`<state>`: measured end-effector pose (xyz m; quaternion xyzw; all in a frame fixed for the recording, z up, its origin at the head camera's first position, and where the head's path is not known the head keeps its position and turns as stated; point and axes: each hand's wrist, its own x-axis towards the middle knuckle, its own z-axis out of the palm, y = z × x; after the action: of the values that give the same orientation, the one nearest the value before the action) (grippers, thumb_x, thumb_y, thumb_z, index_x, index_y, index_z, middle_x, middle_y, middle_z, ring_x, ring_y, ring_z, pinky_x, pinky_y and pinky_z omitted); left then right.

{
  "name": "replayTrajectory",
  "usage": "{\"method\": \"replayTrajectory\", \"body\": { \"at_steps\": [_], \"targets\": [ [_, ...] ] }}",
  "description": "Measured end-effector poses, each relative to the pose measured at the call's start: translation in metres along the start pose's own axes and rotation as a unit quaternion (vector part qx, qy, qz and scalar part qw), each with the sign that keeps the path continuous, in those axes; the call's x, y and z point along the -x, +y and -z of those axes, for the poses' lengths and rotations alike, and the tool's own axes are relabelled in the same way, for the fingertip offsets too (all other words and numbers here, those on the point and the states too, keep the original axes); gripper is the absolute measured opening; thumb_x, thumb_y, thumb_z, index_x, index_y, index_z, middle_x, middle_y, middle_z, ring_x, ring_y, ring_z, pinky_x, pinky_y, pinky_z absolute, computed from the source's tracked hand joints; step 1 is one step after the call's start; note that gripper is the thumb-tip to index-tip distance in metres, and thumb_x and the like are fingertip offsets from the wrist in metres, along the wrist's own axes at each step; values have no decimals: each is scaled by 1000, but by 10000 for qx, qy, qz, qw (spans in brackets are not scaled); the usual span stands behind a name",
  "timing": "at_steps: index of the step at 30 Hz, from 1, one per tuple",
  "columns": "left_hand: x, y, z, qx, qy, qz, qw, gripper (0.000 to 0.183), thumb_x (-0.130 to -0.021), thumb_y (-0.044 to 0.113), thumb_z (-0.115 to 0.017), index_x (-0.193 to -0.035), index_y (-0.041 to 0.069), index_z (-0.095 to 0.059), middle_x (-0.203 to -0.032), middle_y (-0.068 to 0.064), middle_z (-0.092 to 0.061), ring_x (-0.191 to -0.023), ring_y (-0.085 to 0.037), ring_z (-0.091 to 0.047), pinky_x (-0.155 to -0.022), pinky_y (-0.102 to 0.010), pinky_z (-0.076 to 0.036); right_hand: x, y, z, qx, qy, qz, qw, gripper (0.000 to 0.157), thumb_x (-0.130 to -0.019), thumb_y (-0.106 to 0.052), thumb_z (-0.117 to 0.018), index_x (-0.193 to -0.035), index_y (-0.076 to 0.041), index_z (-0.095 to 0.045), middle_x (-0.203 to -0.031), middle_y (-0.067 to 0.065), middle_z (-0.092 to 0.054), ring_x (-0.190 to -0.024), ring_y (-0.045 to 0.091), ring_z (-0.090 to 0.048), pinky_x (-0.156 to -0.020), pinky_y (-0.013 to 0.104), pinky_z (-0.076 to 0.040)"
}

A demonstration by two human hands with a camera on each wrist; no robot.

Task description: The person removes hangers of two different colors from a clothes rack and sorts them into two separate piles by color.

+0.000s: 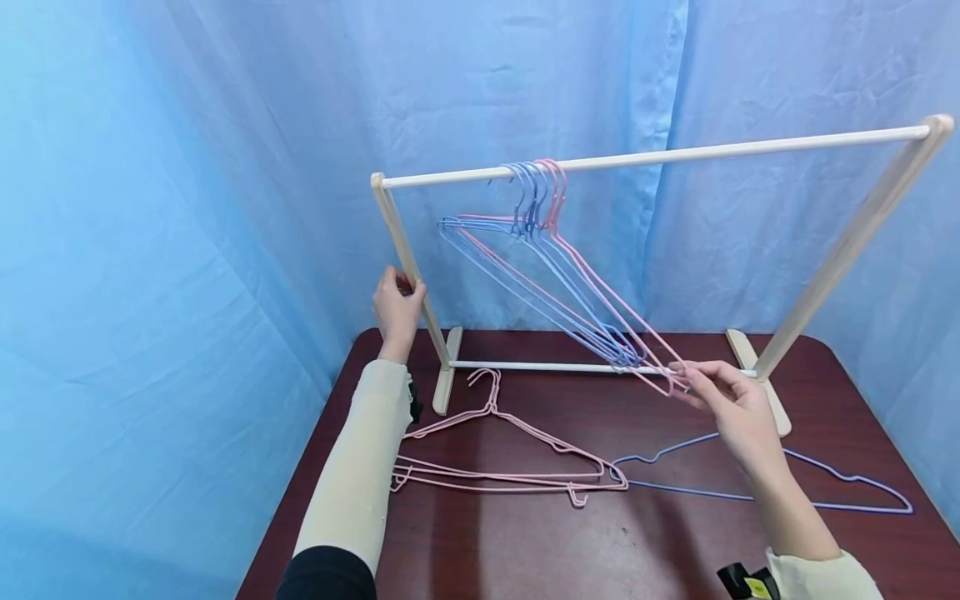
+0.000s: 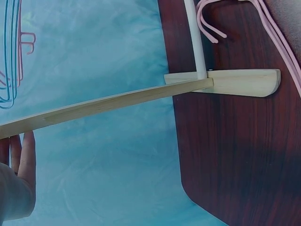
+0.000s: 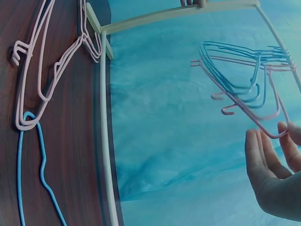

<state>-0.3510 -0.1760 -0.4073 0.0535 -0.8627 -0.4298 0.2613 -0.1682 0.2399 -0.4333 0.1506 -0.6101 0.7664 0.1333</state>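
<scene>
My left hand [image 1: 397, 307] grips the left wooden post [image 1: 401, 242] of a small garment rack, partway up. In the left wrist view its fingers [image 2: 29, 153] lie against the post's side. My right hand [image 1: 731, 408] pinches the lower right corner of a pink hanger [image 1: 562, 196], which hangs by its hook from the white top rod [image 1: 712, 153]. Several blue hangers [image 1: 529, 223] and another pink one hang close together toward the rod's left end. The right wrist view shows my fingertips [image 3: 283, 128] at the pink hanger's corner.
Pink hangers [image 1: 492, 398] lie stacked on the dark red table [image 1: 547, 550], partly hidden by my left forearm. A blue hanger [image 1: 870, 507] lies at the right, beneath my right arm. The rack's lower bar [image 1: 525, 366] runs behind them. Blue cloth [image 1: 300, 125] hangs around the table.
</scene>
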Motion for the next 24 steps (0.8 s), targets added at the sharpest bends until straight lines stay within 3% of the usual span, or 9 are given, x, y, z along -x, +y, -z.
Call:
{"method": "replayTrajectory", "body": {
  "at_steps": [10,18,24],
  "targets": [
    [1,2,1,-6,-61,-6,10000,19,-96,24,-60,-97,7,-53,-103,-15,-62,-94,-31,-66,-81,-45,-55,-3,-12,3,-58,-349,-182,9992,14,-102,1,-47,-104,11,-56,-111,8,-76,-102,16,-74,-82,27,-58],
    [0,7,0,-20,-30,-124,9999,19,-97,24,-60,-98,6,-53,-102,-16,-62,-92,-31,-65,-78,-45,-55,-3,-23,8,71,-104,-284,9995,24,-100,1,-51,-118,11,-64,-109,6,-77,-101,14,-74,-82,26,-58],
    [7,6,3,-113,23,-21,9999,18,-96,23,-61,-97,7,-53,-102,-15,-63,-91,-31,-66,-78,-45,-55,6,-27,9,123,312,-302,9990,24,-99,-1,-54,-116,14,-63,-107,7,-78,-98,16,-75,-81,27,-57]
  ]
}}
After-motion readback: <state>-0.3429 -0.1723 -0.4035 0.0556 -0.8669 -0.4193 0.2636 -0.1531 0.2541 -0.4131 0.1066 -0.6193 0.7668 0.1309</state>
